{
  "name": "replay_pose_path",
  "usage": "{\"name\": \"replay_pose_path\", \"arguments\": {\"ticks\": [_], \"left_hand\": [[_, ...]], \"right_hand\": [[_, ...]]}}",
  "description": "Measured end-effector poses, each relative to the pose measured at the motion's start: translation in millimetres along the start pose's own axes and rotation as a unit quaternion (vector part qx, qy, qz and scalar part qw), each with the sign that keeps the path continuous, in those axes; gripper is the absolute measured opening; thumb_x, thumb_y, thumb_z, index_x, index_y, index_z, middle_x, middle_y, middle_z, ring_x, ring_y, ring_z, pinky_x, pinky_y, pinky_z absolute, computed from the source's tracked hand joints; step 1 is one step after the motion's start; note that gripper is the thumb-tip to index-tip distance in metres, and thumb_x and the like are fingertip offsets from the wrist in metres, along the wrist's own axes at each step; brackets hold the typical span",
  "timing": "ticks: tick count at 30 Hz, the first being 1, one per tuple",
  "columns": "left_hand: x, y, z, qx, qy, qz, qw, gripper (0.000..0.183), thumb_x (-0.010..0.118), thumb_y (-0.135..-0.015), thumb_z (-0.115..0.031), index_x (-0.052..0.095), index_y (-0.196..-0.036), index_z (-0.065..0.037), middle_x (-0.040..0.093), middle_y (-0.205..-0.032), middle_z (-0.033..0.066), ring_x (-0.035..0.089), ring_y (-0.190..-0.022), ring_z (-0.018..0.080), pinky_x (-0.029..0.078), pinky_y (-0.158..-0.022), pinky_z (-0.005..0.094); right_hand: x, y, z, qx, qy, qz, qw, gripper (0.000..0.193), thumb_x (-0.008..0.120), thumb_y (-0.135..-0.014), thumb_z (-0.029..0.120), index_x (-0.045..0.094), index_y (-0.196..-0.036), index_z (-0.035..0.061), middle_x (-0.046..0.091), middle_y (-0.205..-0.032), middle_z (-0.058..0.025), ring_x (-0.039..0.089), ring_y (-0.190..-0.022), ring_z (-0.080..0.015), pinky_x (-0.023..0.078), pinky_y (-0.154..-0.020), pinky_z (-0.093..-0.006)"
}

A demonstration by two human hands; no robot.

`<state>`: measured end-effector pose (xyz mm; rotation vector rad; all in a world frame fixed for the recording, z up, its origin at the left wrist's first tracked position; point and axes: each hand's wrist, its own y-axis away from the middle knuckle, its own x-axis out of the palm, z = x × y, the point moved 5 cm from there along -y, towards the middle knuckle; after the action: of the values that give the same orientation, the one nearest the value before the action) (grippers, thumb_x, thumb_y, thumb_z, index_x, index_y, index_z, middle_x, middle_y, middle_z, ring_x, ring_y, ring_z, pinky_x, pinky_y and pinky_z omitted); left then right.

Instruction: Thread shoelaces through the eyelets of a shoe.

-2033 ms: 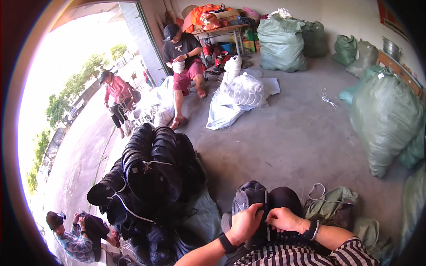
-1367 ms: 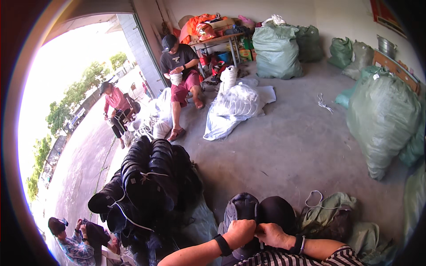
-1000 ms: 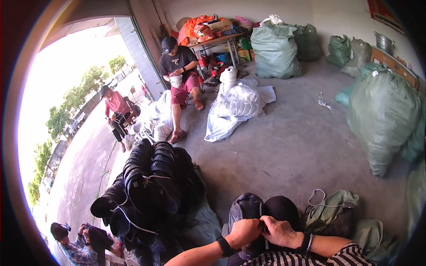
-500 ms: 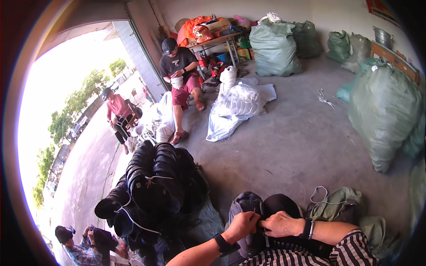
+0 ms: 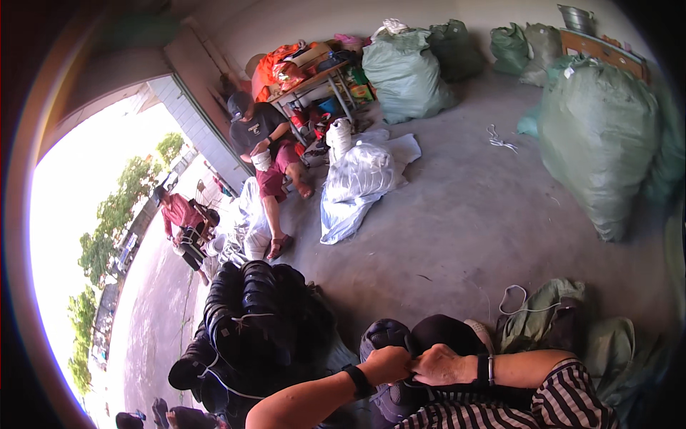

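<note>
Across my lap lies a dark grey, rounded fabric piece (image 5: 386,334), cap-like in shape, though its exact kind is unclear. My left hand (image 5: 386,365) is closed in a pinch over it. My right hand (image 5: 439,365) meets it from the other side, its fingers also closed. The fingertips almost touch, and whatever they pinch is hidden between them. Left of my hands stand bundled stacks of dark, nested, cap-like pieces (image 5: 239,325), bound with white cord (image 5: 227,386).
A green sack (image 5: 547,314) with white cord lies beyond my right arm. Large stuffed sacks (image 5: 600,143) stand at the right and back. Two seated people (image 5: 268,146) are at the left, with white bundles and clear plastic (image 5: 361,182) nearby. A cluttered table (image 5: 311,86) stands behind.
The view has shifted and tilted, so the room appears turned. The person at the lower left has mostly left the frame. Both my hands stay close together over the dark piece.
</note>
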<state>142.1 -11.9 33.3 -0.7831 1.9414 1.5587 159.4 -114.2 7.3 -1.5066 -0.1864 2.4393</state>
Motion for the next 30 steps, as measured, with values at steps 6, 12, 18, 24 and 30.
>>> {"name": "replay_pose_path", "arguments": {"ticks": [6,12,18,24,30], "left_hand": [[1,-5,2,0.016,-0.008,-0.020,1.000,0.020,0.057,-0.078,-0.024,0.067,-0.080,-0.006,0.065,-0.063,0.0053,0.067,-0.066,0.0242,0.052,-0.057,0.0371],[-1,-6,8,0.033,0.064,-0.059,0.996,0.019,0.057,-0.080,-0.022,0.066,-0.085,-0.006,0.065,-0.062,0.0060,0.067,-0.063,0.0218,0.051,-0.055,0.0335],[-5,-6,5,0.000,0.117,0.052,0.992,0.017,0.055,-0.079,-0.017,0.065,-0.082,-0.004,0.063,-0.057,0.0061,0.067,-0.061,0.0207,0.051,-0.058,0.0331],[-4,-9,-1,0.059,0.011,0.051,0.997,0.018,0.055,-0.079,-0.018,0.065,-0.078,-0.003,0.063,-0.056,0.0069,0.067,-0.063,0.0239,0.051,-0.058,0.0355],[-3,-14,7,0.104,-0.079,-0.039,0.991,0.016,0.058,-0.079,-0.018,0.063,-0.085,-0.004,0.066,-0.068,0.0078,0.067,-0.067,0.0263,0.052,-0.058,0.0357]], "right_hand": [[3,-1,-2,0.001,-0.004,-0.012,1.000,0.017,0.062,-0.075,0.020,0.058,-0.086,0.0079,0.064,-0.071,-0.0105,0.066,-0.070,-0.0279,0.053,-0.060,-0.0378],[3,-3,-4,-0.007,0.003,-0.019,1.000,0.021,0.062,-0.076,0.016,0.061,-0.096,0.0115,0.063,-0.067,-0.0120,0.067,-0.067,-0.0286,0.054,-0.058,-0.0370],[6,-2,-3,-0.003,0.015,-0.038,0.999,0.013,0.062,-0.076,0.015,0.061,-0.088,0.0096,0.062,-0.064,-0.0124,0.066,-0.062,-0.0286,0.053,-0.054,-0.0369],[11,-3,-5,-0.017,0.004,-0.061,0.998,0.007,0.062,-0.076,0.014,0.060,-0.070,0.0112,0.060,-0.060,-0.0123,0.065,-0.059,-0.0280,0.052,-0.051,-0.0374],[0,-2,-6,-0.047,-0.027,-0.071,0.996,0.010,0.061,-0.078,0.016,0.057,-0.073,0.0088,0.060,-0.062,-0.0121,0.065,-0.063,-0.0282,0.052,-0.053,-0.0368]]}}
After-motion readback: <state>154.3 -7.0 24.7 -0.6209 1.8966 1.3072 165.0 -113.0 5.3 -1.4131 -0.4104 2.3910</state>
